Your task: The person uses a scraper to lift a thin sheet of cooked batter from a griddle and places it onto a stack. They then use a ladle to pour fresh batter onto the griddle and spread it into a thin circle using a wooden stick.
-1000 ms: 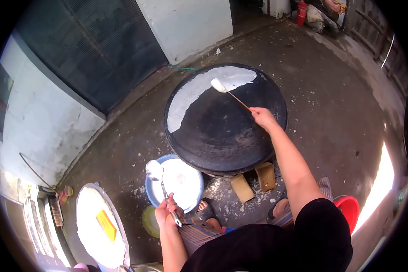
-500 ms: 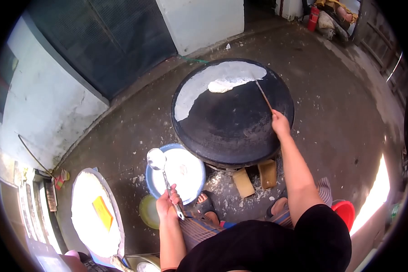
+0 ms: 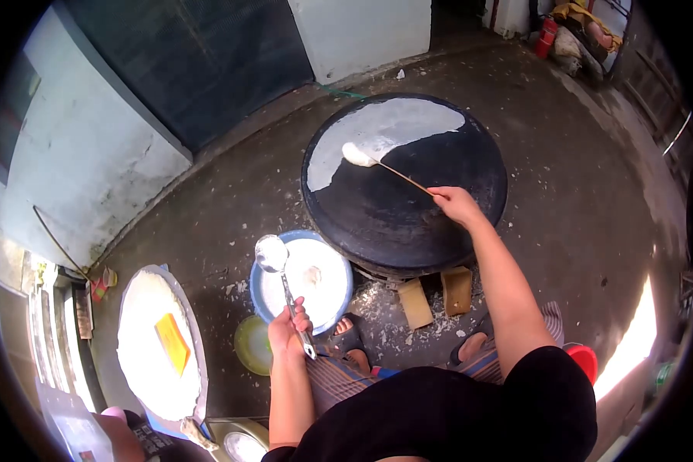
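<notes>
My right hand (image 3: 456, 205) is closed around a thin wooden spreading stick (image 3: 406, 177) above the large round black griddle (image 3: 416, 227). The stick's far end meets a thick white lump of batter (image 3: 357, 155). A thin curved band of batter (image 3: 393, 119) coats the griddle's far side. In my left hand (image 3: 289, 327) is a long-handled metal ladle (image 3: 271, 254), its bowl smeared white, gripped by the handle. That bowl hangs over the left rim of a blue basin (image 3: 256, 296) filled with white batter (image 3: 319, 269).
At left, a round tray bears a white sheet-like layer (image 3: 142, 339) with a yellow flat piece (image 3: 172, 344) on top. A yellow-green bowl (image 3: 252, 346) sits beside the basin. Two bricks (image 3: 415, 303) lie below the griddle. A red tub (image 3: 584, 362) is at right, another person's arm at lower left.
My right hand has moved left, and the stick's tip has swung from the batter's right end to its left part. The thick lump has shifted left. My left hand still holds the ladle.
</notes>
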Available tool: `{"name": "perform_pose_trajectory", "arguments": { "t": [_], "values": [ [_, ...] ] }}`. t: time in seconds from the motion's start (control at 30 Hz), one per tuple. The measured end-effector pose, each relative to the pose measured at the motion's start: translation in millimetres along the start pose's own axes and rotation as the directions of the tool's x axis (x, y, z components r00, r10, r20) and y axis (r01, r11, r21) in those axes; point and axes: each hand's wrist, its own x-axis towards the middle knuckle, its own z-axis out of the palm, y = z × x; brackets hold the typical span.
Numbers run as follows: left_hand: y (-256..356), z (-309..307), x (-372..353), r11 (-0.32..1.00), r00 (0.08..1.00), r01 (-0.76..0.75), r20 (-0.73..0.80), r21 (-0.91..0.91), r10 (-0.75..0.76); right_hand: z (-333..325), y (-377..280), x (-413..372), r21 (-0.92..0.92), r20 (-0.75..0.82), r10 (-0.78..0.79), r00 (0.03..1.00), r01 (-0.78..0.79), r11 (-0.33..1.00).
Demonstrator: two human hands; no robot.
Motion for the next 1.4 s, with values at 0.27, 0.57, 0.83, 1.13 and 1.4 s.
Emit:
{"name": "perform_pose_trajectory", "arguments": {
  "t": [0.27,0.57,0.83,1.13,1.4],
  "values": [
    [-0.2,-2.9,1.2,1.0,0.999,0.023,0.027,0.021,-0.023,37.0,-3.7,-7.7,-0.037,-0.125,-0.059,0.99,0.055,0.998],
    [0.8,-1.0,-4.9,1.0,1.0,0.009,0.006,0.026,-0.01,49.5,-24.1,-29.6,-0.134,-0.055,0.014,0.998,-0.021,0.991],
    [2.4,-4.4,-3.8,0.999,1.0,-0.007,0.003,0.053,0.007,59.6,-41.6,-42.0,-0.149,-0.033,0.02,0.999,-0.024,0.989],
    [6.3,-11.9,-7.3,0.997,1.0,-0.013,0.015,0.07,0.012,44.3,-6.0,-64.4,-0.152,-0.14,-0.01,0.99,-0.011,0.988],
    [11.4,-23.9,-12.4,0.999,0.997,0.008,0.075,0.036,-0.011,63.6,-37.3,-165.8,-0.053,0.027,0.046,0.999,-0.044,0.998]
  ]
}}
